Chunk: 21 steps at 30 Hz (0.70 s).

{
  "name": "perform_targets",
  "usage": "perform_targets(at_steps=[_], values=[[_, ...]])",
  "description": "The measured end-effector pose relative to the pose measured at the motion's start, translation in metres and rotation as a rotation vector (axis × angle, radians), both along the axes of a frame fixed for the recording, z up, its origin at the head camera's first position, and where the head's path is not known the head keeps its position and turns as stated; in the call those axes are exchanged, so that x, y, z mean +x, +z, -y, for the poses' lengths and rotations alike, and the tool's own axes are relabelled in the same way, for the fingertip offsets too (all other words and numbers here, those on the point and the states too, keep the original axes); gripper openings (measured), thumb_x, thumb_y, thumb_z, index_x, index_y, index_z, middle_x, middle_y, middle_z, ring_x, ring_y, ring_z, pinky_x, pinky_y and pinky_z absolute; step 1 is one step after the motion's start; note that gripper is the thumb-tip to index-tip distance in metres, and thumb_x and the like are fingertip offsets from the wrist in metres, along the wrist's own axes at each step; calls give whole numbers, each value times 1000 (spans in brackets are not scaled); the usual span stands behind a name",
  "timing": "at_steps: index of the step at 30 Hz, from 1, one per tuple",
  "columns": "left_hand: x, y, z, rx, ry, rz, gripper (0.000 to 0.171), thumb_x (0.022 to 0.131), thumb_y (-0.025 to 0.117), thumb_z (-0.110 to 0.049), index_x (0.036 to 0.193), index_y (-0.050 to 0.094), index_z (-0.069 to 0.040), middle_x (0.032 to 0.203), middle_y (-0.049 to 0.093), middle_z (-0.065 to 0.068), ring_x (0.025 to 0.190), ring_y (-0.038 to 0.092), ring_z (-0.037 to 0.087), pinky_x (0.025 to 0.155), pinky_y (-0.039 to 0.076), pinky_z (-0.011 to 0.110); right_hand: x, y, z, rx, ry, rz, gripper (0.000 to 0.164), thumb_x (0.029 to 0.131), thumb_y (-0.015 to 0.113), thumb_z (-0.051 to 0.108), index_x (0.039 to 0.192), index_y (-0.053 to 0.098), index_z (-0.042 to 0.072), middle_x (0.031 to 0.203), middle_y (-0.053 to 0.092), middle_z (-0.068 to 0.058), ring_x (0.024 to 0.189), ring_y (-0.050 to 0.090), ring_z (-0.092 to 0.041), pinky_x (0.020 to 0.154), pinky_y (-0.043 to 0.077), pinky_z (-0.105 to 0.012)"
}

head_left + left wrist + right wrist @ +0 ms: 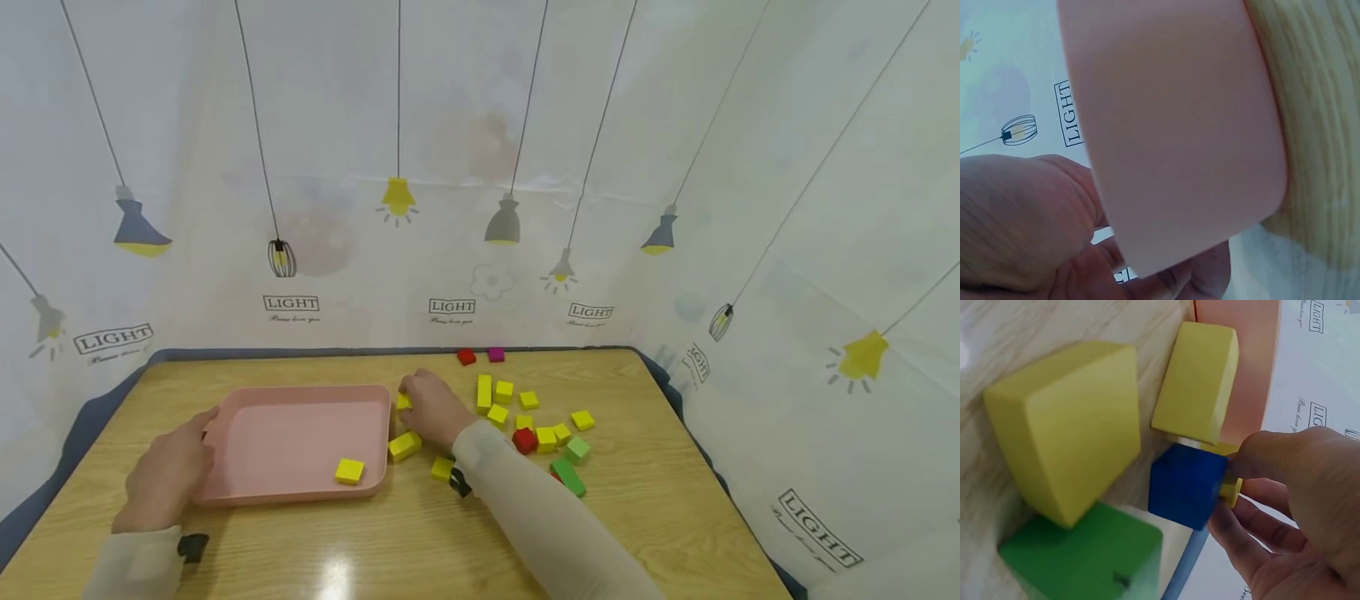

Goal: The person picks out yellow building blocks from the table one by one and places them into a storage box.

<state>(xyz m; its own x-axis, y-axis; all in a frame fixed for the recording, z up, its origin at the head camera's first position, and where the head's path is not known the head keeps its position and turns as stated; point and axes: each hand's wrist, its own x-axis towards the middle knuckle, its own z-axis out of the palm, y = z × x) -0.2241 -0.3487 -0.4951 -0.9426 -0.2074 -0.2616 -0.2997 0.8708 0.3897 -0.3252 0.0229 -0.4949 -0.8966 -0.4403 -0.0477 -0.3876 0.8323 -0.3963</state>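
The pink tray [300,433] lies on the table, with one yellow block [349,472] inside near its front right corner. My left hand [171,471] grips the tray's left rim; in the left wrist view its fingers curl around the pink wall [1179,137]. Beyond the tray's right side, my right hand [435,407] pinches a small yellow block [404,402]. In the right wrist view a blue block [1186,486] stands close by the fingertips and partly hides the pinched block. A longer yellow block [405,446] lies beside the tray's right wall.
Several yellow blocks are scattered right of my right hand, with a red block [525,441], a light green block [577,450] and a dark green block [567,477]. Another red block [467,357] and a magenta block [497,355] lie by the table's back edge.
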Motion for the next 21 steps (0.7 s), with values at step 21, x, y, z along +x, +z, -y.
perform_targets(at_steps=[21], values=[[-1, -2, 0, -1, 10, -10, 69, 114, 48, -5, 181, 29, -1, 169, 44, 46, 109, 64, 47, 77, 53, 52, 23, 33, 4, -78, 32, -118, 43, 109, 82, 15, 151, 74, 9, 142, 75, -7, 119, 72, -19, 107, 65, -29]])
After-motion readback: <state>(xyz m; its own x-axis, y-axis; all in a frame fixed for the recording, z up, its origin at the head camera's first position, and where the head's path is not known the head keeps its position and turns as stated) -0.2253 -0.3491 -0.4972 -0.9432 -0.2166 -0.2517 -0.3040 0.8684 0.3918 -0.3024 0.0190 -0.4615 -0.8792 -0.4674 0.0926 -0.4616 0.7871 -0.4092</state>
